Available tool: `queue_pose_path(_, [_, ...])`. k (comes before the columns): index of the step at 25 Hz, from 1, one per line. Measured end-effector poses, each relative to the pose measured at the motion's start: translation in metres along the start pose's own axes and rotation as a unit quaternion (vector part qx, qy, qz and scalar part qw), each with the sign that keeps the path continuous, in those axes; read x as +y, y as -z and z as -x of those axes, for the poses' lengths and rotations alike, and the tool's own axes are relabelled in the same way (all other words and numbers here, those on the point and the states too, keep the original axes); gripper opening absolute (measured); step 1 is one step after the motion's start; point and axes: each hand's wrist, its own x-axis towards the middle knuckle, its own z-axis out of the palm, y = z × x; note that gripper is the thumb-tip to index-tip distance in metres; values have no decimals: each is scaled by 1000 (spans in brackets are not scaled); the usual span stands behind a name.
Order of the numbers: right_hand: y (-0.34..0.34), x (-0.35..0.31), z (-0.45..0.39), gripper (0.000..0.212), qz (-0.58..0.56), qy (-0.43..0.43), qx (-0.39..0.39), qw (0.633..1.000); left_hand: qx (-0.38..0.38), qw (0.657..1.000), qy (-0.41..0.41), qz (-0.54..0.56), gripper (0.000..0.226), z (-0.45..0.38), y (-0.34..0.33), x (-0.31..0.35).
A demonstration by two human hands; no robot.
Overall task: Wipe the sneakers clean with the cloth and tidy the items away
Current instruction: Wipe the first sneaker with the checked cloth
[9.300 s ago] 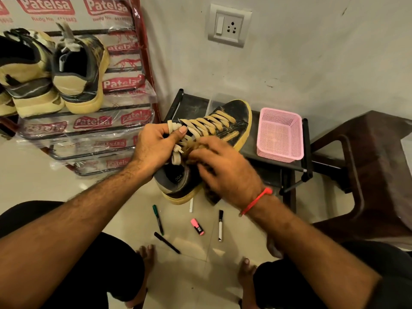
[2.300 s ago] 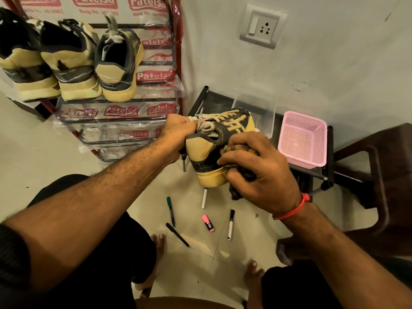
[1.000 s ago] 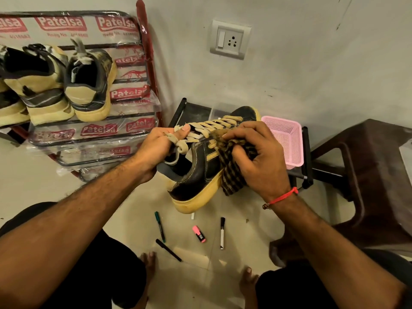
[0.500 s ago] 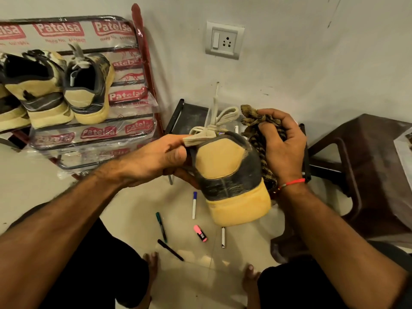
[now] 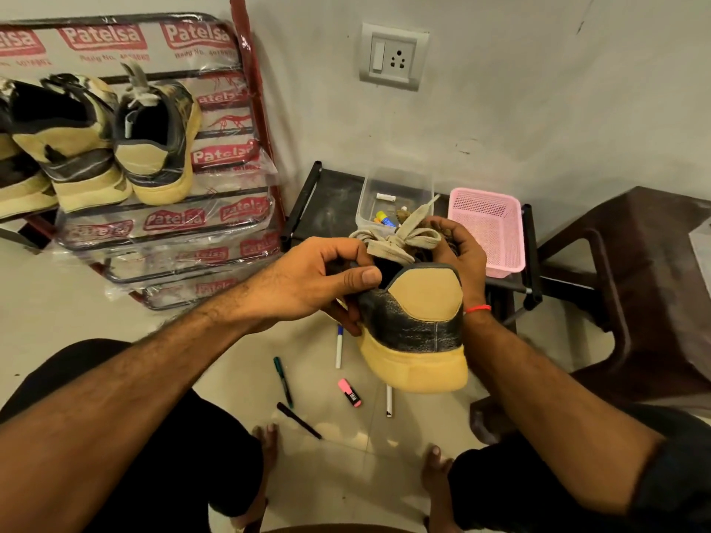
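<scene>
Since half a second ago, the right hand with the cloth is dropping lower behind the sneaker, so the checked fabric is now mostly hidden by the laces. Heel toward the camera, the sneaker is hanging in the air above the pens on the floor, while the left hand is pinching its collar, thumb on top. Curled round the cloth, the right hand is pressing against the shoe's far side, near the pink basket

Wall socket, brown chair, maybe plastic, by wall
</scene>
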Motion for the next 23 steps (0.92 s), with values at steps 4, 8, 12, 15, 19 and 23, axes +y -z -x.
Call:
queue_pose_path(4, [5,3,-12,17,-2,-27,32,999,-22,995,-55,-85,43,-2,3,-10])
queue_pose_path(8, [8,-1,-23,20,-18,-37,52,998,113,930,-173,-305,47,-12,4,-13])
queue_pose_path(12, [11,-34,-29,22,-89,-66,93,989,212,857,-155,-443,66,-12,12,-15])
queue_pose_path(15, [12,-44,-21,21,-19,-21,29,999,139,867,-6,-478,60,-11,8,-16])
queue_pose_path(19, [6,-47,3,21,187,146,-194,952,87,925,24,-370,49,-13,8,-31])
queue_pose_path(23, [8,-32,10,30,423,345,-301,782,114,932,-85,-334,33,-19,11,-44])
